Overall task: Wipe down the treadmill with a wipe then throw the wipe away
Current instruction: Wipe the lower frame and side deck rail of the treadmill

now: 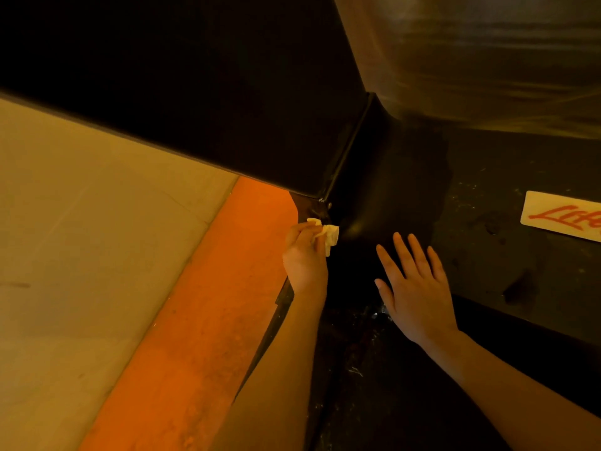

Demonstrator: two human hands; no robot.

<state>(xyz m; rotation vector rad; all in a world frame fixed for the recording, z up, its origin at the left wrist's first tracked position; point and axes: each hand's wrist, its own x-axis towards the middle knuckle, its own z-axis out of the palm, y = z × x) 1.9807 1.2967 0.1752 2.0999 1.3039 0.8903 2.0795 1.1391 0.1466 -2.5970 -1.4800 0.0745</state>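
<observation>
— Looking at the wipe [329,235], how do you reckon it handles?

— Light and limp, I'd judge. It's a small pale wad, crumpled and folded on itself, so it will take whatever shape the fingers press into it. Probably damp, which would make it cling to the skin a little, though the dim light won't let me confirm that.

— Who has it?

— The left hand [305,255]. Its fingers are curled and pinch the wad at its near edge, thumb side up; most of the wipe sticks out just beyond the fingertips and touches the black treadmill [374,196] right under the corner of its dark housing.

— And the other hand?

— The right hand [414,288] is spread flat, fingers straight and slightly fanned, holding nothing. It looks to rest on or hover just over the dark surface; I cannot tell which.

— Where would you grip the wipe for firm scrubbing?

— Deeper in. A pinch at the edge lets the free part flop and fold, so bunching more of it behind the fingertips would give a firmer pad. Nothing fragile here; tearing on that sharp corner just ahead of the fingers is the only worry.

— Surroundings?

— An orange floor strip [201,320] lies outward of the left knuckles, and a pale logo label [562,216] sits well beyond the right hand's little finger.
</observation>
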